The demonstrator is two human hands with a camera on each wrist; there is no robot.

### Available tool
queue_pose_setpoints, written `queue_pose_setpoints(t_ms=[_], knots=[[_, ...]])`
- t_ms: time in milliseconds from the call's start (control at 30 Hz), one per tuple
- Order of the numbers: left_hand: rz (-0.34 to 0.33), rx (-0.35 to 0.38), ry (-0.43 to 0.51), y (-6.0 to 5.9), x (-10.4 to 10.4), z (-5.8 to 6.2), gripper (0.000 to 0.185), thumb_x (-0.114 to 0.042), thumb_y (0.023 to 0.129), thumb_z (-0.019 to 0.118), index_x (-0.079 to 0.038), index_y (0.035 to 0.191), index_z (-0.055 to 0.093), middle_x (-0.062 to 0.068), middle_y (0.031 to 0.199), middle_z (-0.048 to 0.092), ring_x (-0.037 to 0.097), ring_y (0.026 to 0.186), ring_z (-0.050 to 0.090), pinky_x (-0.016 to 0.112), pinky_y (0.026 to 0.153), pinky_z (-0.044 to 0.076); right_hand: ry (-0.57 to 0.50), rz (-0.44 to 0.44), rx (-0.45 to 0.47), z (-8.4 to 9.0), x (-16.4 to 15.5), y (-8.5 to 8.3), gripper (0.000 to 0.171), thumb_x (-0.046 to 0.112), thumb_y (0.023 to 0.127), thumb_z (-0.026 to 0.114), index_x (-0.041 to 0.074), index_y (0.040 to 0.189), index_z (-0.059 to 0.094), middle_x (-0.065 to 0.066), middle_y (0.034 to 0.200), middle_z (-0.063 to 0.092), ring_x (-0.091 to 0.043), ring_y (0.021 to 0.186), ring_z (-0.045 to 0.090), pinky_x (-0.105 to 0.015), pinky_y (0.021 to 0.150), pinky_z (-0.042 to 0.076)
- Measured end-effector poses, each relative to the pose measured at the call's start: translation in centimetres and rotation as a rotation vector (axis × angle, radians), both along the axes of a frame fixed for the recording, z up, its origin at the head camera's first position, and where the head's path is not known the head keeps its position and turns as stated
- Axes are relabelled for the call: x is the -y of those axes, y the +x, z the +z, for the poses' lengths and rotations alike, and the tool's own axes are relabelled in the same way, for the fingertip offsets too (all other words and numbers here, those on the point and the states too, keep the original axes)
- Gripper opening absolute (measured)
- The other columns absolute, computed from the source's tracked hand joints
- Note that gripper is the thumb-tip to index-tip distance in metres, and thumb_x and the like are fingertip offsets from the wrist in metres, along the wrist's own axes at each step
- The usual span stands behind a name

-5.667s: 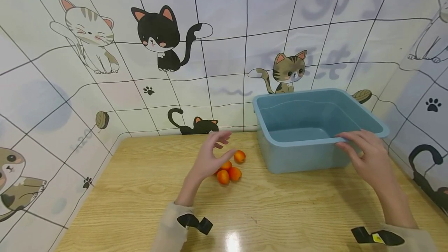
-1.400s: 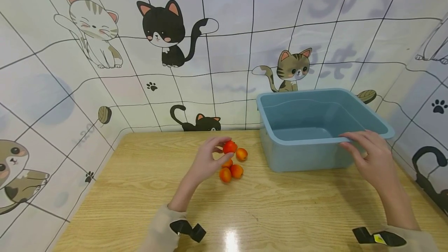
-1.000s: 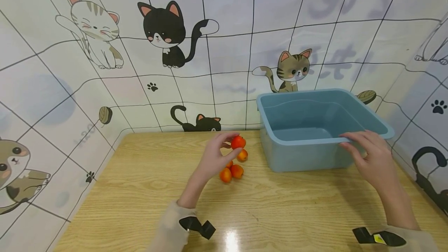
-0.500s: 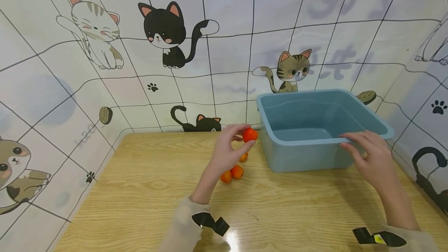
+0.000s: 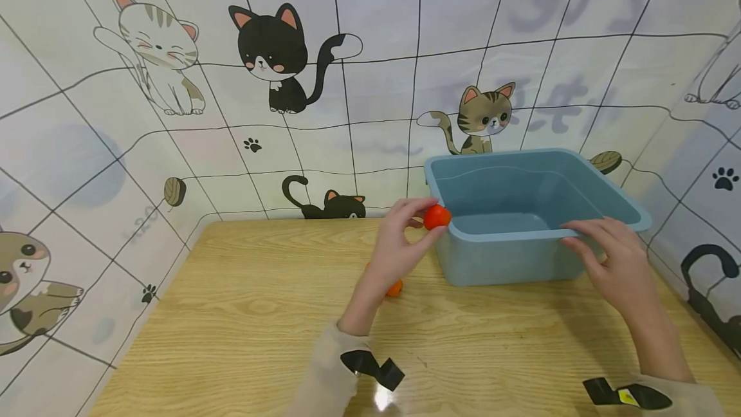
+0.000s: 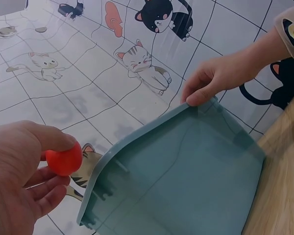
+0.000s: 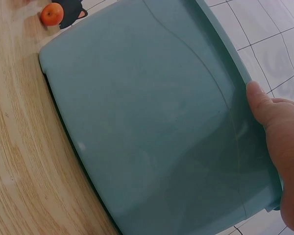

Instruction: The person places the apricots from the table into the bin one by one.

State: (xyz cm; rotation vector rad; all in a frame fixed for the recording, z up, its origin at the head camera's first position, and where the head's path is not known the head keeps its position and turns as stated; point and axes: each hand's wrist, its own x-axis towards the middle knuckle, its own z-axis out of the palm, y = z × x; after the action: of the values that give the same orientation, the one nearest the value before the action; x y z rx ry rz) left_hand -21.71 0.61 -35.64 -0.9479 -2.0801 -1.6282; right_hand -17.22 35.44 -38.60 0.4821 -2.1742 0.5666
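Observation:
My left hand [image 5: 395,251] pinches a small red tomato [image 5: 437,217] between thumb and fingers. It is at the left rim of a light blue plastic tub [image 5: 509,261], overlapping that rim in the head view. In the left wrist view the tomato [image 6: 64,159] shows smooth and round, just outside the tub's edge. My right hand [image 5: 618,264] grips the tub's front rim near the right corner, fingers over the top and thumb on the outer face. Of the orange-red fruits on the table, one [image 5: 395,288] peeks out beside my left wrist; the others are mostly hidden behind that arm.
The tub stands upright at the back right of a wooden table [image 5: 249,314], its visible inside bare. A cloth with cat drawings [image 5: 370,89] covers the wall behind and the sides. One orange-red fruit [image 7: 52,14] lies beyond the tub in the right wrist view.
My left hand took a tomato from the group, raised it and carried it rightward to the tub's left rim. My right hand has stayed on the front rim.

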Motion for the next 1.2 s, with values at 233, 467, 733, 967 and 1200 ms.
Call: queue_pose_setpoints(t_ms=[233,467,733,967,1200], knots=[[-0.018,0.006,0.011,-0.1,-1.6,0.2,0.04,-0.009,0.091,0.076,-0.002,0.129,0.064,0.011,0.12,0.061,0.02,0.105,0.059,0.031,0.087,0.053,0.005,-0.004,0.01,0.1,0.0,0.0,0.028,0.001,0.082,0.079,0.001,0.109,0.073,-0.017,0.098,0.069,-0.036,0.099,0.056,-0.025,0.107,0.031],[-0.01,0.002,0.012,-0.6,-3.1,-0.2,0.039,-0.01,0.091,0.076,-0.003,0.128,0.064,0.011,0.117,0.061,0.02,0.105,0.058,0.026,0.086,0.051,0.009,-0.004,0.017,0.1,0.1,0.1,0.032,-0.003,0.079,0.08,0.001,0.109,0.072,-0.016,0.098,0.069,-0.035,0.099,0.056,-0.028,0.106,0.032],[0.009,-0.006,0.021,-0.6,-4.3,0.0,0.038,-0.011,0.09,0.076,-0.004,0.127,0.066,0.01,0.116,0.061,0.018,0.104,0.058,0.026,0.086,0.051,0.007,-0.003,0.026,0.2,0.1,0.1,0.034,-0.006,0.077,0.08,0.001,0.109,0.072,-0.016,0.098,0.069,-0.036,0.1,0.056,-0.039,0.111,0.034],[0.022,-0.001,0.005,-0.5,-4.6,0.0,0.038,-0.013,0.091,0.076,-0.006,0.128,0.066,0.008,0.117,0.06,0.015,0.105,0.056,0.023,0.084,0.049,0.006,0.004,0.012,0.2,0.1,0.0,0.03,-0.002,0.08,0.079,0.001,0.109,0.073,-0.017,0.098,0.069,-0.036,0.1,0.056,-0.035,0.112,0.033],[0.008,-0.018,-0.001,-0.6,-5.0,-0.2,0.041,-0.013,0.091,0.077,-0.005,0.129,0.065,0.008,0.118,0.06,0.017,0.107,0.057,0.023,0.087,0.05,0.005,0.001,0.007,0.0,0.0,-0.1,0.029,-0.001,0.08,0.079,0.002,0.109,0.073,-0.017,0.098,0.069,-0.036,0.099,0.056,-0.026,0.11,0.031]])
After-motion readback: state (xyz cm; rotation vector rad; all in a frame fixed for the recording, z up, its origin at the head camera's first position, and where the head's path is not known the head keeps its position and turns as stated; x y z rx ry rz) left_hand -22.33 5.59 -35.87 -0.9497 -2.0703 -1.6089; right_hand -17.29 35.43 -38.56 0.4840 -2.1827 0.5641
